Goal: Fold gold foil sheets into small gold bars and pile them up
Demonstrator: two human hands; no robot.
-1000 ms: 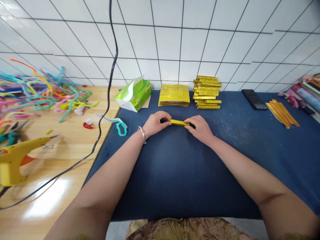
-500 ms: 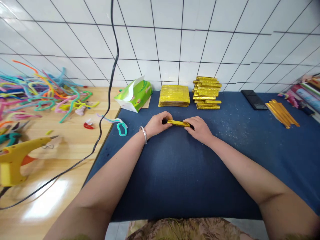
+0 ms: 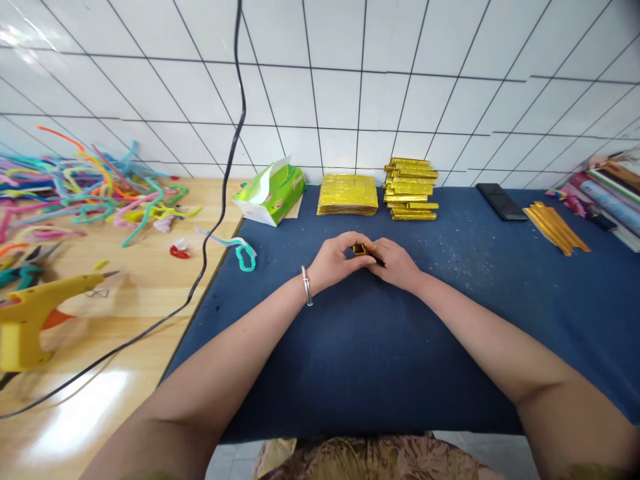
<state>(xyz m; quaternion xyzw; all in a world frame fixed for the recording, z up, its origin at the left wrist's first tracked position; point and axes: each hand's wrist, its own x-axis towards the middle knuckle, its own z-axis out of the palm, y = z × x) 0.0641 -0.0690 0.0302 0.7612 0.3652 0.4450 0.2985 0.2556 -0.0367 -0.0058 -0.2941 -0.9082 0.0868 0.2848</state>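
A small piece of gold foil paper, folded into a hollow roll with its open end showing, is between my hands over the blue cloth. My left hand, with a silver bangle at the wrist, curves its thumb and fingers around the near end of the roll. My right hand is closed on the other end, which its fingers mostly hide. The fingertips of both hands nearly meet. Behind them sit a flat stack of gold foil paper and a pile of folded gold strips.
A green tissue pack stands at the back left. On the wooden table lie a yellow glue gun and tangled pipe cleaners. A black cable hangs across the left. A phone and flat gold strips lie right.
My left hand has moved right, close to my right hand. The gold roll, seen lengthwise between the hands before, now shows its open end toward the left.
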